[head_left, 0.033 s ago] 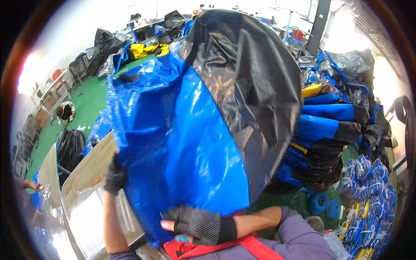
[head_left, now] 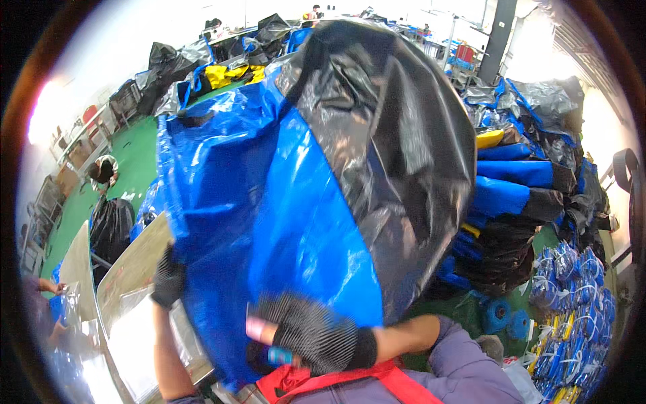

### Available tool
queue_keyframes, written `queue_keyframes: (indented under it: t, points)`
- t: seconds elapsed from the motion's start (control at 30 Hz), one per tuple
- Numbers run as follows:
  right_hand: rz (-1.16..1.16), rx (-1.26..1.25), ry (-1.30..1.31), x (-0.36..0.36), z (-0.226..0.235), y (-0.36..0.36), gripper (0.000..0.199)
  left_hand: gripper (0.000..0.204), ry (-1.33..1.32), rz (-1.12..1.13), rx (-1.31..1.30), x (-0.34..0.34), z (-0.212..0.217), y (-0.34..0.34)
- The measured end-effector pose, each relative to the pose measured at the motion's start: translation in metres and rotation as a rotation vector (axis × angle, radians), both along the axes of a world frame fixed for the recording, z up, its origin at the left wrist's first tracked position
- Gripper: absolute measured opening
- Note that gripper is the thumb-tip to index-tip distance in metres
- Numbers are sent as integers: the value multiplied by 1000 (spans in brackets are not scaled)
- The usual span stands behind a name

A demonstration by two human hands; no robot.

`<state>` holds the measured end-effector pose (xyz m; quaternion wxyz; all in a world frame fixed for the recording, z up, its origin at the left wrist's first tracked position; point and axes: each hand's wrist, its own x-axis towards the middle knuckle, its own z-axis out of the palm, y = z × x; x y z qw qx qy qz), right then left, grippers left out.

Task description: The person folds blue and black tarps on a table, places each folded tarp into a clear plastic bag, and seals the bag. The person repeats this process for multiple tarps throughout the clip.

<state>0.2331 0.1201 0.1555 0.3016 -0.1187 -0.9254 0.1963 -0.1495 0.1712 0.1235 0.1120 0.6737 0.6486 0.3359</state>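
Observation:
A large sheet-plastic bag or cover (head_left: 309,209), glossy blue on the left and black on the right, fills the middle of the view, raised and creased. My left hand (head_left: 168,277), in a dark glove, closes on its left edge. My right hand (head_left: 306,333), in a striped dark glove with the thumb bare, lies across the lower blue part, smeared by motion. Its fingers are curled, and a small teal piece (head_left: 280,355) shows beneath them. I cannot make out what that piece is. The sheet hides whatever is behind it.
A pale work table (head_left: 128,269) with clear plastic on it stands at the left. Folded blue and black covers (head_left: 511,182) pile up at the right, above blue rolls (head_left: 498,314) and tied bundles (head_left: 568,316). A person (head_left: 103,172) crouches on the green floor; another's hand (head_left: 52,287) shows at the left edge.
My left hand has moved slightly left and down with the sheet's edge. My right hand has shifted a little up and right, and the sheet's lower part has swung slightly left.

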Motion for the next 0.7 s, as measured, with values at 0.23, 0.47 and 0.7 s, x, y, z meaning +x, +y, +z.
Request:
queue_keyframes:
  t: [0.23, 0.47, 0.7]
  points:
    - [-523, 109, -1039, 28, -27, 104, 74, 52, -80, 367, -348, -133, -59, -186]
    - [-491, 33, -301, 33, -18, 192, 35, 62, -374, 197, -683, -171, -108, -205]
    - [-1335, 170, -362, 14, -48, 322, 76, 62, -336, 662, -417, -202, -147, -100]
